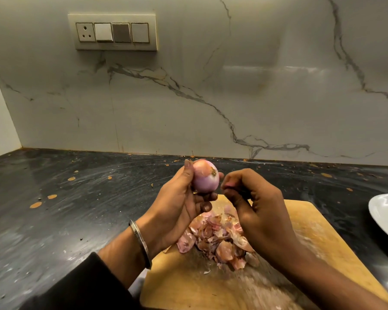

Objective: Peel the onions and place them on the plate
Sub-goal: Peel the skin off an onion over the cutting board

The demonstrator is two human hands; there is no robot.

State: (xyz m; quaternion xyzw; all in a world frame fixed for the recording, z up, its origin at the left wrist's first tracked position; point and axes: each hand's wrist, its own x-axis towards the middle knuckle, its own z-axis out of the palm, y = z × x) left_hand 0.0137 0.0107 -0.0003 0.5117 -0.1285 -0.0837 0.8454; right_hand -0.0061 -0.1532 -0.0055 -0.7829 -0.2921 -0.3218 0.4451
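The left hand (177, 202) holds the onion (205, 176) in curled fingers above the cutting board (300, 242), root end facing the camera. At its three o'clock the right hand (253, 204) hovers, fingertips pinched together, perhaps on a scrap of skin; I cannot tell. Peels (217, 240) lie heaped below at six o'clock. The plate (385, 218) waits far out at three o'clock. Risk, I judge: the slick bulb slipping onto the worktop (76, 198) if the pull jerks

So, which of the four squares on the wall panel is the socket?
The leftmost square: it alone has three round pin holes; the other three are plain switches.
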